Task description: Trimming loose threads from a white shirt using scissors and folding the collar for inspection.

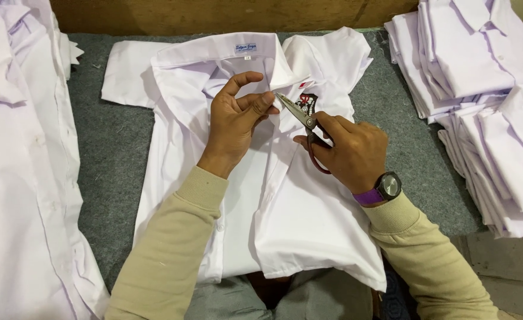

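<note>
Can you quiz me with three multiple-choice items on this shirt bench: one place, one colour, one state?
1. Where is the folded stack of shirts? A) to the right of the spread shirt B) on it C) under the bench
2. The watch strap is: A) green B) purple C) white
3. The scissors blades are: A) taped up B) hidden in a pocket C) pointing at the left hand

A: the stack sits right of the spread shirt.
B: a purple band shows on the right hand wrist.
C: the tips meet the left fingers.
</note>
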